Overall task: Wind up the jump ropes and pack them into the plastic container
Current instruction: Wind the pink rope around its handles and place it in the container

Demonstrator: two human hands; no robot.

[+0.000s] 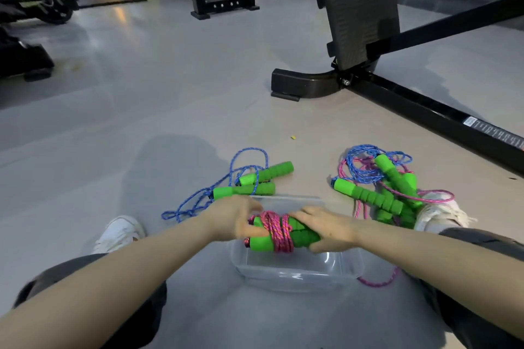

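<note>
- Both bare forearms reach forward from the bottom corners of the view and meet over the clear plastic container (297, 272) on the grey floor (170, 110).
- Left hand (235, 221) is curled around one end of a pink jump rope bundle (279, 232), fingers closed on it; the hand is blurred, so the exact finger placement is unclear.
- Right hand (329, 228) grips the other end, thumb under and fingers laid over the green foam handles, wrist roughly level.
- Pink cord is wound in tight turns around the middle of the paired green handles, and the bundle sits just above the container's open top.
- Just beyond the left hand lies a blue jump rope (241, 181) with green handles, its cord loose on the floor, close to the container's far rim.
- Right of the container, a tangled pile of ropes (388, 181), blue and pink cords with several green handles, rests against a white shoe (436, 212).
- Farther back stands a black gym machine frame (368, 45).
</note>
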